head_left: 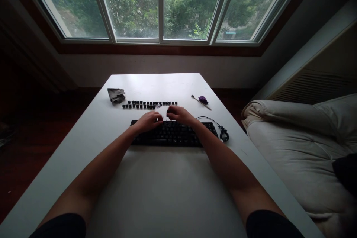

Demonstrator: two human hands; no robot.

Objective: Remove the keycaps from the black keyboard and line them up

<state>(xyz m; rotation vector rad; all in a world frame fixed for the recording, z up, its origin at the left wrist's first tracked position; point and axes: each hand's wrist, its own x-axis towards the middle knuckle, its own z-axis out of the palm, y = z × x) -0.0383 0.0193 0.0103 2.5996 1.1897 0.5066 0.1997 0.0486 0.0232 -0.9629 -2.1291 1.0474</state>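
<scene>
A black keyboard (167, 138) lies on the white table (167, 186) in front of me. At its upper edge, left of centre, my left hand (150, 120) is curled, thumb and fingers drawn together; anything between them is too small to make out. Just to its right, my right hand (180, 114) pinches a small black piece (168, 113) above the keyboard. Thin pale wire shows beside that piece, between the two hands. Past the hands, several loose black keycaps (136, 106) stand in two rows, with a small clear object (158, 105) among them.
A crumpled grey cloth (116, 95) lies at the back left. Toward the back right are a thin brush (205, 104) and a purple bundle (203, 100). The coiled keyboard cable (224, 134) rests right of the keyboard. A pale cushioned seat (284, 156) stands beyond the table's right edge.
</scene>
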